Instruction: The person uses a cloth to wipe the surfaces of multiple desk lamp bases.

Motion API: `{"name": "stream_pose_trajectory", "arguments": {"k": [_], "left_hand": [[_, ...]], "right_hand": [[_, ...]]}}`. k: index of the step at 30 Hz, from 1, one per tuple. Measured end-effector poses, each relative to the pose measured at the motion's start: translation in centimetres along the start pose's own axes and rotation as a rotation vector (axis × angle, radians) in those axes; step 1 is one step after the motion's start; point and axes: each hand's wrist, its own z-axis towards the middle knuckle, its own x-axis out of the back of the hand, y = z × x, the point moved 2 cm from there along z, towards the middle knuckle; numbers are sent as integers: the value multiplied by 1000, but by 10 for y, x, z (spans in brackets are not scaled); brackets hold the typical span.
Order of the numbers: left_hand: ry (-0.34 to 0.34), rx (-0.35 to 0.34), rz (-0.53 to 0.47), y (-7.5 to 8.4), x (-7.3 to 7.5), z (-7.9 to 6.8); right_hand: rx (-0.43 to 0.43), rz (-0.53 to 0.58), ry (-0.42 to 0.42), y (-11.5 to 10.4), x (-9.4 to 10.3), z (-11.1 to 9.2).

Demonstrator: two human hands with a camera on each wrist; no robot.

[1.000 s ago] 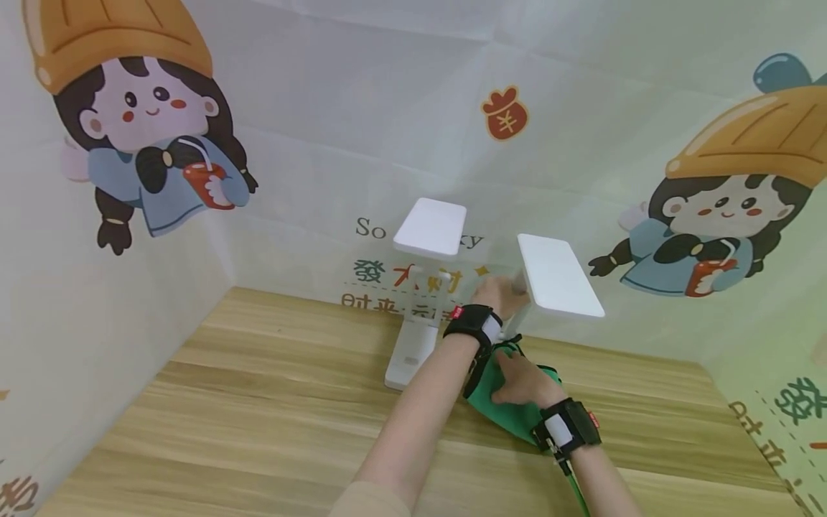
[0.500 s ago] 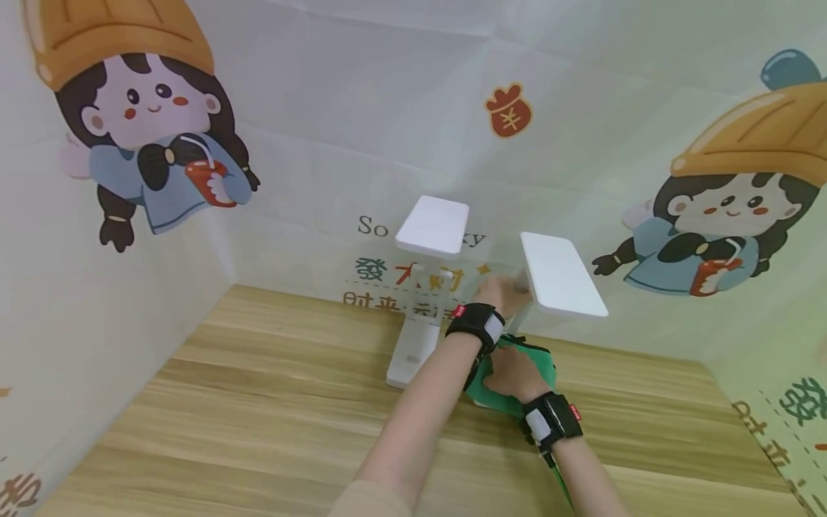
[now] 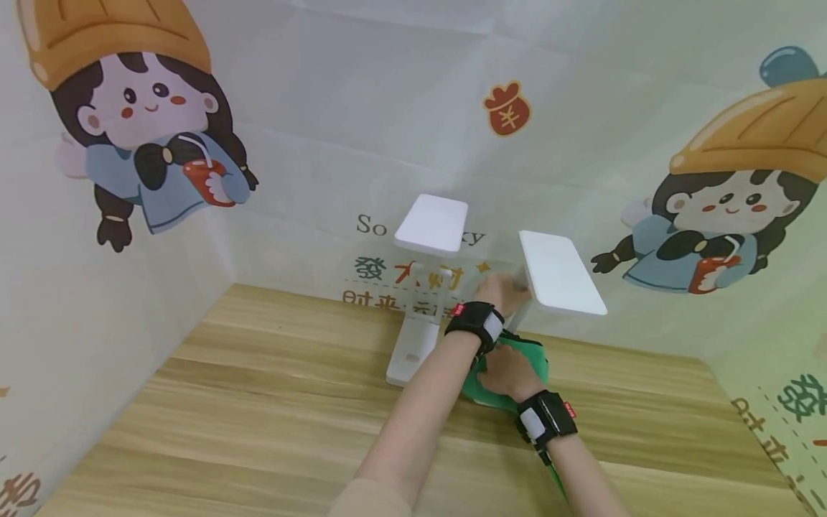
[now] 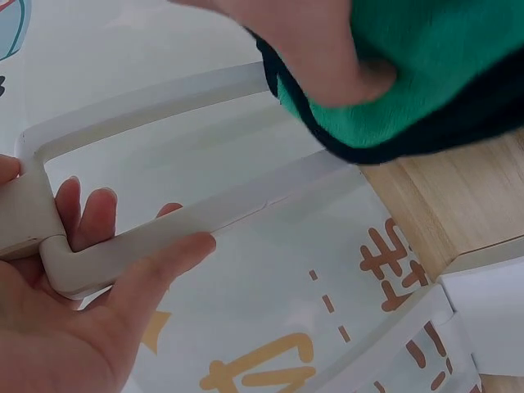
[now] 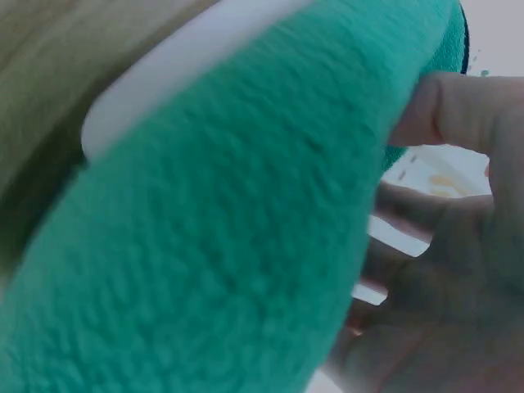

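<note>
Two white desk lamps stand side by side at the back wall. My left hand [image 3: 500, 293] holds the two-bar stem [image 4: 172, 233] of the right lamp [image 3: 563, 274], just below its flat head; in the left wrist view the thumb and fingers wrap one bar near the hinge. With my right hand [image 3: 510, 372] I grip a fluffy green cloth [image 5: 221, 221] with dark edging, low on this lamp. The cloth covers the lower stem and most of the base; a white rounded edge of the base [image 5: 123, 110] shows beside it. The right fingertips are partly hidden behind the cloth.
The left lamp [image 3: 413, 352] stands close beside my left forearm. Printed fabric walls [image 3: 310, 143] enclose the back and sides of the wood-grain tabletop [image 3: 258, 402]. A green cable [image 3: 557, 482] trails from my right wristband.
My right hand has shifted slightly left and its fingers have drawn in on the cloth, which looks more gathered round the lamp's base. My left hand stays on the stem.
</note>
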Motion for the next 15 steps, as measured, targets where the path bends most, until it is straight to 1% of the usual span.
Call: {"name": "stream_pose_trajectory", "arguments": {"k": [2,4,8,12,15], "left_hand": [[0,0,6,0,0,1],[1,-10,25,-1,0,3],[2,-6,14,-2,1,6],[-2,16,-25,-3,1,6],[-2,13,-22,-3,0,4]], "right_hand": [[27,-27,3,-2,-3,-3],[42,-29,-17,-5,-4,-6],[21,21,-66,-8,-1,-6],[-17,55,-37,-3,0,4],[-4,37,-2,-2,-5,5]]}}
